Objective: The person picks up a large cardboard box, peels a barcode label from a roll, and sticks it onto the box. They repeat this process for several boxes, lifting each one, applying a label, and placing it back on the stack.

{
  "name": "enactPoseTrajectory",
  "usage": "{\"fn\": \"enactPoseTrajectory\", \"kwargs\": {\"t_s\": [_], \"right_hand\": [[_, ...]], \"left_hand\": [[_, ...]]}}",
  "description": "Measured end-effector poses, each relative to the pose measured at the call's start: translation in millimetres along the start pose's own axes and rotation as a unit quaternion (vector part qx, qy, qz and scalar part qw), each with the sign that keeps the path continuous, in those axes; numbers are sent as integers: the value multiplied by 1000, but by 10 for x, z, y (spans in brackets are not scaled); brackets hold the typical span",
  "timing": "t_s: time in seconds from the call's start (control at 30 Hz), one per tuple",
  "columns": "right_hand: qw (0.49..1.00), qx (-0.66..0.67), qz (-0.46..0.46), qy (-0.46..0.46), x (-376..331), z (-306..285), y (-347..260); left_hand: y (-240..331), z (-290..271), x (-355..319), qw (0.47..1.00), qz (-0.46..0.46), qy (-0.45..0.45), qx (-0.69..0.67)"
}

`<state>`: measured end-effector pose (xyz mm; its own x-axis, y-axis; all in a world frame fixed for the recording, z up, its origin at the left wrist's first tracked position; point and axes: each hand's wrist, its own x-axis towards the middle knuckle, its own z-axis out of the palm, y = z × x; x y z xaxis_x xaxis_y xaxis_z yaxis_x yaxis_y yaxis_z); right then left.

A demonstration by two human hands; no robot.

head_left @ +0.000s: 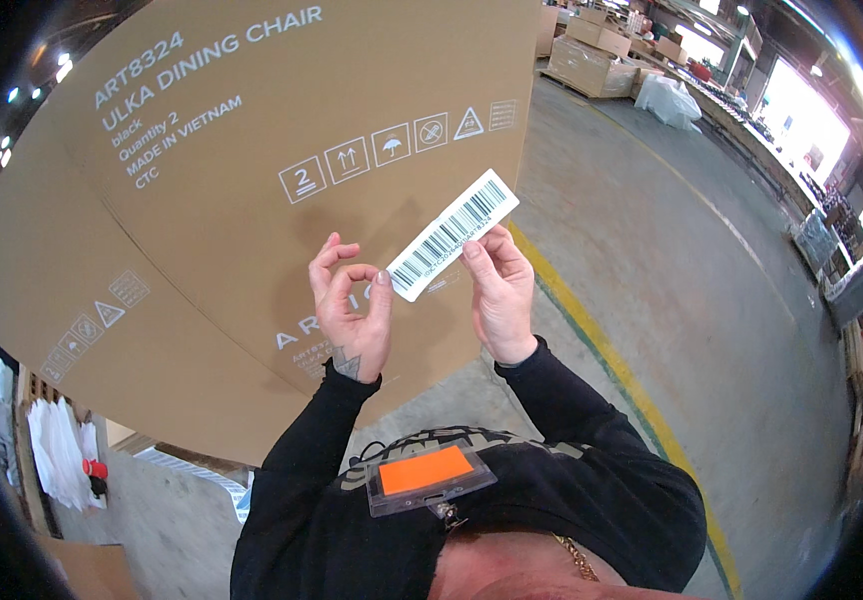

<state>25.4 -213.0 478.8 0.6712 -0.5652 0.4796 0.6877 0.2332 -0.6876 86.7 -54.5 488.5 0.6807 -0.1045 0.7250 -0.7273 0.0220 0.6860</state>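
Observation:
A long white barcode label [454, 233] is held up in front of a large brown cardboard box [202, 190] printed with white text and handling symbols. My right hand [500, 290] pinches the label near its lower half. My left hand [352, 310] touches the label's lower left corner with thumb and forefinger, its other fingers curled. Both sleeves are black. An orange badge in a clear holder [430, 476] hangs at my chest.
A grey concrete floor [672, 260] with a yellow and green line [612, 370] runs to the right. Stacked cartons on pallets [602, 55] stand far back. Workbenches [832, 240] line the right wall. White plastic bags [57, 450] hang at lower left.

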Motion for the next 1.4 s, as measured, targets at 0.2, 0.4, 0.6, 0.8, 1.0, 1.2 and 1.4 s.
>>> {"fn": "enactPoseTrajectory", "kwargs": {"t_s": [0.2, 0.4, 0.6, 0.8, 1.0, 1.2, 1.4], "right_hand": [[992, -91, -85, 10, -4, -147, 28], [969, -180, -164, 44, 22, -232, 100], [922, -289, -251, 54, 43, -272, 64], [901, -327, -278, 64, 71, -342, 13], [883, -365, -285, 75, 94, -360, -32], [865, -396, -296, 87, 168, -421, 65], [890, -365, -210, 175, 397, -644, 313]], "left_hand": [[247, 27, 145, 989, 88, -50, 107], [442, 83, 230, 963, 190, -70, 175], [529, 104, 259, 956, 219, -81, 177], [594, 161, 254, 950, 233, -100, 183], [651, 206, 260, 936, 243, -126, 219], [593, 241, 286, 929, 246, -141, 237], [530, 263, 441, 937, 239, -134, 218]]}}
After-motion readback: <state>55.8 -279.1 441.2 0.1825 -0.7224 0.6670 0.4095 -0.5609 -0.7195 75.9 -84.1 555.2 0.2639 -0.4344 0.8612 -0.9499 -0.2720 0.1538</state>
